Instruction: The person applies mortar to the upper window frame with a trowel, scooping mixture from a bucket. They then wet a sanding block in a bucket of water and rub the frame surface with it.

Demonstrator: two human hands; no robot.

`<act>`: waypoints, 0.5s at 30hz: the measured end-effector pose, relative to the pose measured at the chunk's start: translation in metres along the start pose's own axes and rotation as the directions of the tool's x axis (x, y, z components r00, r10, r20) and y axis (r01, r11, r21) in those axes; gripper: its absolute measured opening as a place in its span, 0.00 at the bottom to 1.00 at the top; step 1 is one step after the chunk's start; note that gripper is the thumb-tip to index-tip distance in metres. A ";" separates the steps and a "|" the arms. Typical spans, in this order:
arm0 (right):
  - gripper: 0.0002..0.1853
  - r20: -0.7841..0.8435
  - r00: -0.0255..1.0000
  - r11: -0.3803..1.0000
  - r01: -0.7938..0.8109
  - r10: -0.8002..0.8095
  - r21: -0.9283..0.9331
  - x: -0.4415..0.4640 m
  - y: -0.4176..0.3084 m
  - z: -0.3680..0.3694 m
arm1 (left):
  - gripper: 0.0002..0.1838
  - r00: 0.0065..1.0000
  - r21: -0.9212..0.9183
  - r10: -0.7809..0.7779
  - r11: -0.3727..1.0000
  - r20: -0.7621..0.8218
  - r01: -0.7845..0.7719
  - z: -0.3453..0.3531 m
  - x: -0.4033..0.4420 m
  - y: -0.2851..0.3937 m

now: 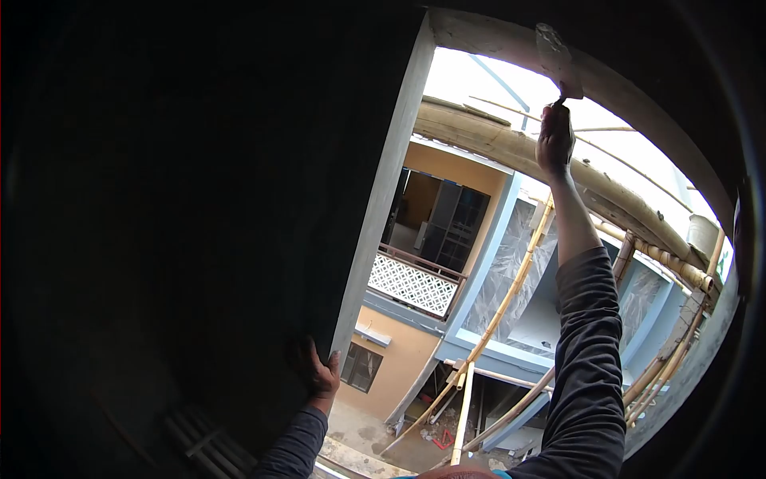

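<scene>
My right hand [556,140] is raised high with its fingers closed round the handle of a trowel [554,54]. The trowel's pale, smeared blade lies against the underside of the opening's top edge [487,36]. Lower down, my left hand [319,374] rests on the left side of the opening, at the grey jamb [375,215]. Its thumb points up along the jamb, and the other fingers spread onto the dark wall [199,199], partly lost in shadow. Nothing shows in that hand.
Bamboo poles [511,295] and a thick horizontal beam [479,136] stand just outside the opening. Across the gap is a building with a white lattice balcony [411,283]. Rubble and a red object [444,439] lie on the ground far below. Slatted wood [207,439] sits in shadow at lower left.
</scene>
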State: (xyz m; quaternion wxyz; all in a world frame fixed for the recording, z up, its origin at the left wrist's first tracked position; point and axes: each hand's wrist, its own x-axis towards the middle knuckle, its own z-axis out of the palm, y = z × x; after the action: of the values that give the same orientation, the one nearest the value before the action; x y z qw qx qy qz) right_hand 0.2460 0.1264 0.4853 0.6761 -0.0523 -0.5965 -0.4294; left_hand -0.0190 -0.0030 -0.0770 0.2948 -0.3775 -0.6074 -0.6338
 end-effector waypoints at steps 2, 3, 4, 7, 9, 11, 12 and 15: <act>0.06 -0.012 0.986 0.977 -0.163 0.166 0.139 -0.008 0.002 0.008 | 0.39 1.000 -0.009 -0.011 1.000 0.010 0.011 0.000 0.000 0.001; 0.06 0.007 0.979 0.965 -0.201 0.203 0.170 -0.008 -0.007 0.010 | 0.38 1.000 -0.017 -0.019 1.000 0.016 0.019 -0.002 0.000 0.001; 0.06 0.058 0.996 0.994 -0.077 0.073 0.079 -0.007 -0.011 0.016 | 0.38 1.000 -0.013 -0.014 1.000 0.022 0.014 -0.002 -0.002 -0.001; 0.09 0.172 0.985 0.991 -0.038 0.016 0.130 -0.005 -0.038 0.041 | 0.39 1.000 0.020 0.026 0.999 0.013 -0.026 0.003 -0.002 -0.007; 0.10 0.259 0.963 0.986 -0.106 0.069 0.131 -0.007 -0.040 0.066 | 0.40 0.999 0.028 0.021 0.999 0.029 -0.022 0.004 -0.005 -0.010; 0.11 0.267 0.960 0.982 -0.128 0.088 0.138 -0.006 -0.046 0.081 | 0.40 1.000 0.013 0.004 1.000 0.023 -0.004 0.002 -0.004 -0.005; 0.12 0.285 0.952 0.982 -0.147 0.109 0.118 -0.004 -0.047 0.086 | 0.40 1.000 -0.009 -0.010 1.000 0.024 0.011 0.001 -0.004 -0.003; 0.15 0.282 0.951 0.983 -0.158 0.125 0.098 0.001 -0.041 0.102 | 0.40 0.999 -0.013 -0.027 1.000 0.021 0.027 0.007 -0.011 -0.011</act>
State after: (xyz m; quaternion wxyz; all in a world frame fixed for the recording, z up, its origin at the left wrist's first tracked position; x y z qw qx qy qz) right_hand 0.1420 0.1592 0.4967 0.6177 -0.1136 -0.7039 -0.3318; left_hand -0.0216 0.0036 -0.0919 0.2775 -0.3778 -0.6112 -0.6378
